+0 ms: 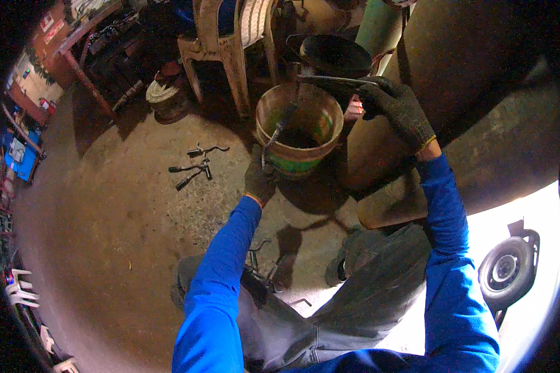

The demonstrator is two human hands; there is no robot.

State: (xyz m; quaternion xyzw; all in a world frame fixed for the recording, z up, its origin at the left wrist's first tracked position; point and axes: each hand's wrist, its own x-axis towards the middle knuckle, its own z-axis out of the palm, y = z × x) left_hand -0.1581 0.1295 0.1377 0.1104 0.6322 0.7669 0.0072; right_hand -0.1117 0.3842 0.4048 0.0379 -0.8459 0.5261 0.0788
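My left hand (259, 180), in a dark work glove, is closed around the lower end of a bent metal rod with a dark cylindrical end (279, 132). The rod slants up in front of a bucket (272, 144) with a worn rim and a green band. Across the bucket's far side, my gloved right hand (399, 114) grips a long thin metal tool (339, 80) that points left. Its tip is dim, so its exact kind is unclear. Similar bent rods with dark ends (199, 166) lie on the floor to the left.
A worn plastic chair (227, 55) stands beyond the bucket, with a dark round pan (336, 55) beside it. Large rusty cylinders (435, 81) fill the right side. More bent rods (264, 264) lie near my legs. A wheel (505, 268) is at the far right.
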